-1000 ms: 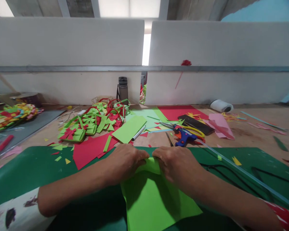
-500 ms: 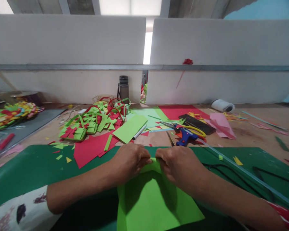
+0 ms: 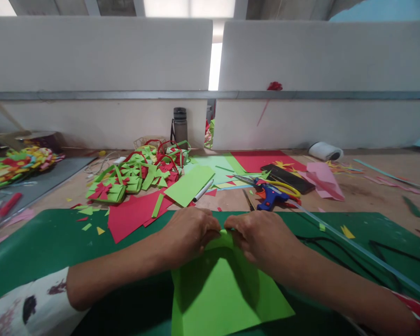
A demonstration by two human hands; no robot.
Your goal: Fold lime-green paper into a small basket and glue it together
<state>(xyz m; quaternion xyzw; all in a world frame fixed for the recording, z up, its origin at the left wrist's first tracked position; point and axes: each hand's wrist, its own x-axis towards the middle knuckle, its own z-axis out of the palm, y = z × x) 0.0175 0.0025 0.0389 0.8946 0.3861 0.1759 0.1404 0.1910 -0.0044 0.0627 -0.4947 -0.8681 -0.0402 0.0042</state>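
A light green paper sheet [image 3: 220,294] lies on the dark green cutting mat [image 3: 49,242] in front of me. My left hand [image 3: 189,233] and my right hand [image 3: 262,238] sit side by side at the sheet's far edge. Both are closed, pinching that edge between fingers and thumbs. The folded far edge itself is mostly hidden under my fingers.
Red paper [image 3: 133,214] and a pile of green and red paper pieces [image 3: 136,175] lie to the left. A blue glue gun [image 3: 271,198], yellow scissors [image 3: 283,188], a black phone [image 3: 287,178], a pen [image 3: 202,191] and a grey bottle [image 3: 179,125] stand beyond. A clear ruler [image 3: 353,247] crosses the mat.
My hands have drawn a little closer together on the sheet's far edge, and the sheet has shifted slightly.
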